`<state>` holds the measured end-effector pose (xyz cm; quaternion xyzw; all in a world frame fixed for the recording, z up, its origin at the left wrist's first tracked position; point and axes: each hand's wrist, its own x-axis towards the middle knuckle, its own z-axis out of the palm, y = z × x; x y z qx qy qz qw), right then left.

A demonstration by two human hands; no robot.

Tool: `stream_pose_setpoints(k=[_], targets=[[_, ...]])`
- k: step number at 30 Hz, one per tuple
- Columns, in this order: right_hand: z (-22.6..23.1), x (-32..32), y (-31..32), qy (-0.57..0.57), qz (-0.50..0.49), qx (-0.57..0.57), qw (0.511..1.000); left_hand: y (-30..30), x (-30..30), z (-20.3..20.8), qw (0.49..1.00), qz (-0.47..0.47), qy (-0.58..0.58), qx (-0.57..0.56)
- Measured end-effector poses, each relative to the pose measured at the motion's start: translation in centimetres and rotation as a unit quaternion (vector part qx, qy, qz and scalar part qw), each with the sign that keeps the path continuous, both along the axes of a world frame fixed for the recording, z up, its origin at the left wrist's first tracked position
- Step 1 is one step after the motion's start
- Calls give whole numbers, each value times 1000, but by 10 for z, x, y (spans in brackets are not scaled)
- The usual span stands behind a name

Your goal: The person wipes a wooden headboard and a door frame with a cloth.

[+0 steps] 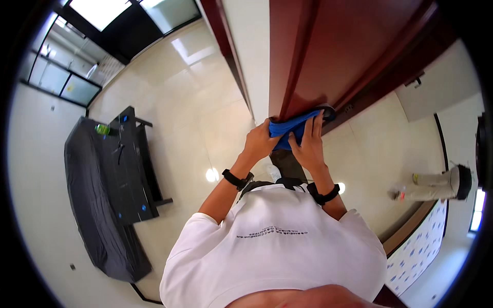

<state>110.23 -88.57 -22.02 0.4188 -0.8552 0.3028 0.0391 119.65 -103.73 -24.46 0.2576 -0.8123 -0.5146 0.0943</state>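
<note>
The fingers of the right hand (307,146) were laid flat and close together over a blue cloth (290,131), pressing it down. The fingers of the left hand (259,141) were curled shut around the cloth's left end, so that the cloth was held bunched between both hands. The cloth was pressed against the lower edge of a dark red wooden door (354,51), where a dark rounded fitting (328,110) was seen just beside the cloth's right end. A black band was worn on each wrist, and a white shirt (272,246) was seen below the hands, on the side away from the door. A pale glossy tiled floor (195,102) was spread to the left of the door. A dark low table (131,164) was placed well apart from the door, far to its left, with a dark grey sofa (87,200) just beyond it. To the right of the door, another person (436,186) was seen on the floor, well apart from the hands.
</note>
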Motion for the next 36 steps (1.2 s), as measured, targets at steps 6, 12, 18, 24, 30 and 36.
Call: stream_pose_setpoints(k=[6,12,18,24,30,36], targets=[[60,26,-31,-21,-28,-76,996,-36,25,59,992,-18,125,1],[166,-11,-81,133,-33,-198,971,-55,29,124,916,-104,370,-111],[138,-65,-85,337,-70,-199,918,-31,13,108,918,-107,332,-189],[88,-44,-72,276,-73,-178,942,-15,30,81,939,-75,291,-167],[-51,-9,-32,176,-125,-115,970,36,39,14,988,-34,101,-110],[-181,23,6,24,-135,88,987,57,6,-64,981,123,149,-28]])
